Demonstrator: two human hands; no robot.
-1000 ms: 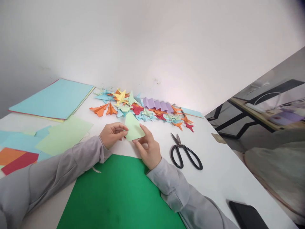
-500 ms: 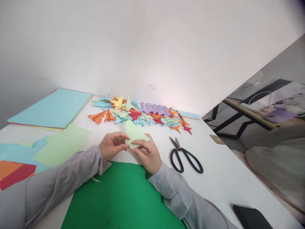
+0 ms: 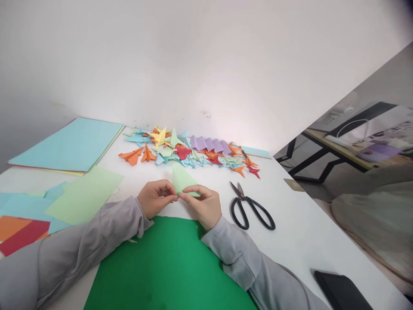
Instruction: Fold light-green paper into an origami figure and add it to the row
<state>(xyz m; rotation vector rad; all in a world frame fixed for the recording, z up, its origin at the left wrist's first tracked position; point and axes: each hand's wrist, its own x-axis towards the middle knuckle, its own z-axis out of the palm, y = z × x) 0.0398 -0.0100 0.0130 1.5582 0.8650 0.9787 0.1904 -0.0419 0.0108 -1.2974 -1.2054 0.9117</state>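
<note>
the pale green paper (image 3: 182,177) sits between both hands, its point toward the table's (image 3: 297,241) far edge; left hand (image 3: 155,199) pinches its near corner, right hand (image 3: 207,207) its near edge.

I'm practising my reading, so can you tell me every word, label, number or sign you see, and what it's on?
Dark lettering on the white item at the far right: too blurred to read.
Folded light green paper: no text I can see.
Black-handled scissors: none I can see.
Large green sheet: none I can see.
</note>
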